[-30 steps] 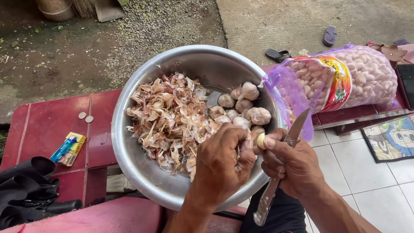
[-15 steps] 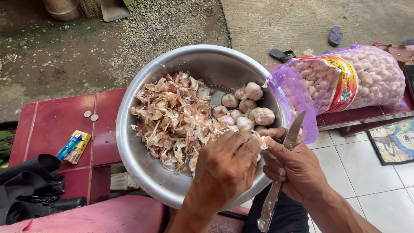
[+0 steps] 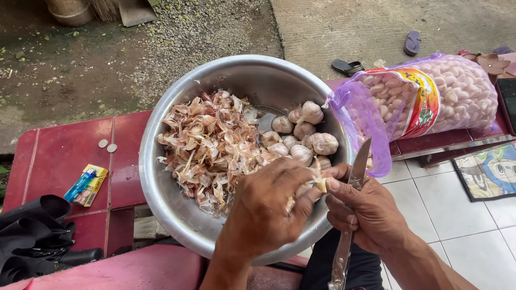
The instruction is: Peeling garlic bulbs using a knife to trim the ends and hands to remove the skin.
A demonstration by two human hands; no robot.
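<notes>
A large steel bowl [image 3: 177, 215] holds a heap of papery garlic skins [image 3: 207, 145] on its left side and several whole garlic bulbs [image 3: 309, 134] on its right. Over the bowl's near rim, my left hand [image 3: 269, 209] pinches a pale garlic clove [image 3: 321, 185] between its fingertips. My right hand [image 3: 365, 212] grips a knife [image 3: 352, 209] with the blade pointing up, its thumb pressed against the clove. The knife's handle end sticks out below the fist.
A purple mesh sack of peeled garlic [image 3: 430, 102] lies to the right of the bowl. Two coins [image 3: 107, 145] and a small yellow and blue packet [image 3: 86, 185] rest on the red tiled surface [image 3: 48, 156]. Black fabric [image 3: 32, 236] sits at lower left; sandals [image 3: 412, 43] lie on concrete.
My hands stay together at the bowl's near rim. The clove, seen a second ago at the fingertips and then covered, shows again between my left fingers and right thumb.
</notes>
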